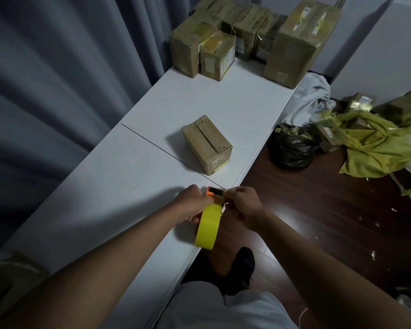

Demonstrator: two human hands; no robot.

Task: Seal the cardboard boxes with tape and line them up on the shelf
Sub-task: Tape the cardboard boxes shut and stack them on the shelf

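The left hand (193,203) grips the orange plastic tape dispenser (213,194) carrying a bright yellow roll of tape (208,225), steadying it over the near edge of the long white counter (119,193). The right hand (243,205) pinches at the dispenser's front, probably to free the tape end for pulling. The small brown cardboard box (207,144) lies further along the counter, well apart from both hands, its top seam looking untaped. A cluster of taped cardboard boxes (252,36) stands at the far end; their labels are too blurred to read.
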